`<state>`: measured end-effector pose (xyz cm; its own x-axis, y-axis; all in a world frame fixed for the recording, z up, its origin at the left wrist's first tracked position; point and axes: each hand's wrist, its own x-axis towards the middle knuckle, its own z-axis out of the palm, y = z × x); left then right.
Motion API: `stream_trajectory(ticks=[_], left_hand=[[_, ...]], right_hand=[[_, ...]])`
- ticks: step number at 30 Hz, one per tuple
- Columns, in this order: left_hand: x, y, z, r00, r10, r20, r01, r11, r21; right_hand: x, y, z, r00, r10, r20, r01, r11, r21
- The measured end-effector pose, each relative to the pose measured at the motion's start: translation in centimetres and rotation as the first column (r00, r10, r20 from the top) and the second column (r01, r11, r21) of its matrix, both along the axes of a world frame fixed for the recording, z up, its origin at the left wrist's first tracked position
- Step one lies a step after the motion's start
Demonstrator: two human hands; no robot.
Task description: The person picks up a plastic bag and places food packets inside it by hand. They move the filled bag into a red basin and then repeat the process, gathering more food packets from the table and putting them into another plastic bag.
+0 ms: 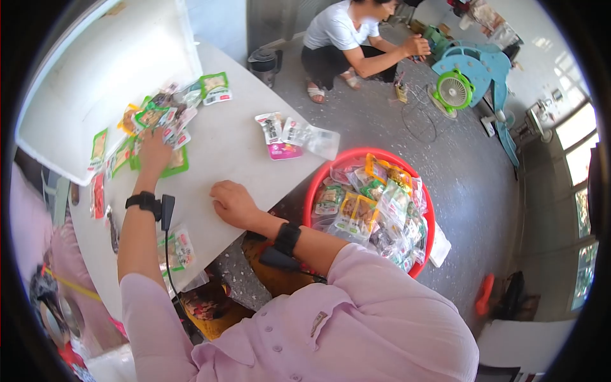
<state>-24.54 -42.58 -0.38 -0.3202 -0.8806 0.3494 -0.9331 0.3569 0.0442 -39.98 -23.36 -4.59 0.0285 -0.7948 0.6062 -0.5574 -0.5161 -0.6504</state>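
My left hand (154,154) reaches into a heap of small sealed food packets (153,116) on the table. Its fingers stretch over the packets and touch them; the fingertips are partly hidden, and no packet is plainly gripped. A green-edged packet (177,162) lies beside that hand. My right hand (234,205) rests on the tabletop with its fingers curled in and nothing visible in them. Farther along the table are a white and pink packet (284,151) and an overlapping clear packet (321,140). Another clear-and-green packet (180,248) lies near the table's front edge.
A white foam box (70,95) stands tipped behind the heap. On the floor to the right, a red tub (308,204) is full of packets. Beyond are a crouching person (344,38), a green fan (454,90), a blue-green machine (468,67) and a dark jug (264,65).
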Motion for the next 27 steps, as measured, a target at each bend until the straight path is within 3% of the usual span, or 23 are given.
stream_trajectory(ticks=[2,6,12,15,18,24,27], left_hand=[[-0.6,1.4,1.3,0.996,-0.018,0.091,0.015,0.999,0.035],[0.0,0.1,1.2,0.966,-0.076,0.246,0.102,0.990,-0.096],[0.2,-0.1,1.2,0.964,-0.131,0.233,0.189,0.950,-0.248],[0.4,-0.9,1.7,0.932,-0.041,0.360,0.093,0.987,-0.129],[1.4,0.2,2.9,0.959,-0.096,0.268,0.164,0.956,-0.243],[0.9,9.1,4.2,0.976,-0.023,0.218,0.070,0.974,-0.213],[-0.3,14.0,2.7,0.981,-0.139,0.134,0.164,0.966,-0.199]], right_hand=[[0.1,0.0,0.1,1.000,-0.009,0.016,0.010,1.000,-0.027],[0.0,0.1,0.4,1.000,-0.008,0.004,0.008,1.000,0.025],[-0.1,0.0,0.2,1.000,-0.002,-0.029,0.003,0.999,0.043],[-0.1,0.0,0.1,1.000,0.005,-0.023,-0.004,0.999,0.043],[0.0,0.1,0.3,1.000,-0.002,0.020,0.001,0.999,0.039],[0.0,-0.3,-0.4,0.993,-0.020,0.112,0.021,1.000,-0.004],[0.1,-0.5,-1.0,0.979,-0.041,0.199,0.033,0.999,0.041]])
